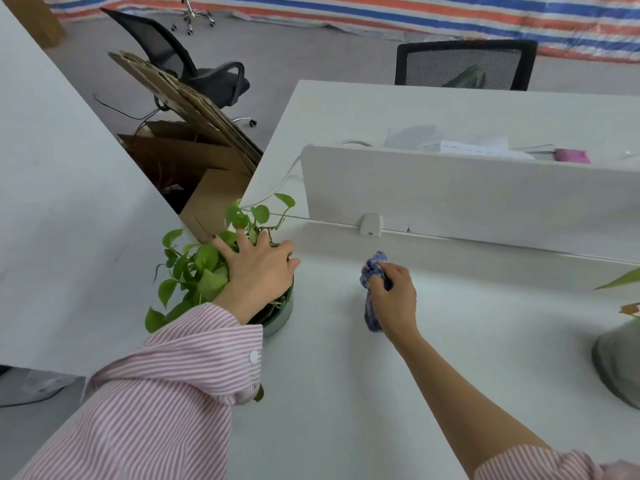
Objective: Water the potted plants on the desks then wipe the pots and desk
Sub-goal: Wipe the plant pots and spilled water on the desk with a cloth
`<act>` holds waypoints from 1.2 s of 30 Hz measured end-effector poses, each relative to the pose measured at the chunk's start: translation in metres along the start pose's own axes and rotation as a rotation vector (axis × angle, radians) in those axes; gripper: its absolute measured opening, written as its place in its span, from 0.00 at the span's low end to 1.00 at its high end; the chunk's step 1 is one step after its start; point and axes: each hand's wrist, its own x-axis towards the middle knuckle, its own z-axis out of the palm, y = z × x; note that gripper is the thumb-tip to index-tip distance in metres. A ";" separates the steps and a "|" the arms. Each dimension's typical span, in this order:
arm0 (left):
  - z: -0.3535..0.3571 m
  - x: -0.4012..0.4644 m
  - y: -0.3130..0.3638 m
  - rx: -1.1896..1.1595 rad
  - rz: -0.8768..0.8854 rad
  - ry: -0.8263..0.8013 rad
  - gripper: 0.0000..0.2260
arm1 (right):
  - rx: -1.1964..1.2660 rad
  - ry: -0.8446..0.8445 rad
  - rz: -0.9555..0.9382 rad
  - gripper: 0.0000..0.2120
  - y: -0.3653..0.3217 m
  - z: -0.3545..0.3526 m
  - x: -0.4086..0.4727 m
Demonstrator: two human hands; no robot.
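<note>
Blue cloth point(372, 292) bunched in right hand point(393, 299) fingers point(382, 271), on desk point(346, 393)

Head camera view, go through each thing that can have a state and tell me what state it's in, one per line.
Left hand: spread over the plant, resting on the pot's top.
Right hand: gripping the cloth.
Bunched blue patterned cloth: pressed on the desk.
Leafy green plant in pale round pot: upright at the desk's corner.
White desk: cloth on it.

Bare desk point(346, 393) between two pots point(282, 315) point(616, 362), divider point(467, 202) behind.
</note>
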 end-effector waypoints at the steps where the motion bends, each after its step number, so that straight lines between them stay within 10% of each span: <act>1: 0.000 -0.002 -0.003 -0.015 0.027 0.023 0.13 | 0.016 -0.016 -0.005 0.06 -0.003 0.002 -0.001; 15: 0.035 -0.053 -0.037 -0.055 0.344 0.488 0.13 | 0.138 -0.220 -0.266 0.16 -0.047 0.040 -0.057; 29: 0.042 -0.060 -0.045 -0.408 0.291 0.340 0.21 | -0.184 -0.163 -0.751 0.14 -0.020 0.067 -0.106; 36: 0.034 -0.063 -0.042 -0.494 0.235 0.283 0.10 | -0.252 -0.106 -0.581 0.16 -0.017 0.072 -0.082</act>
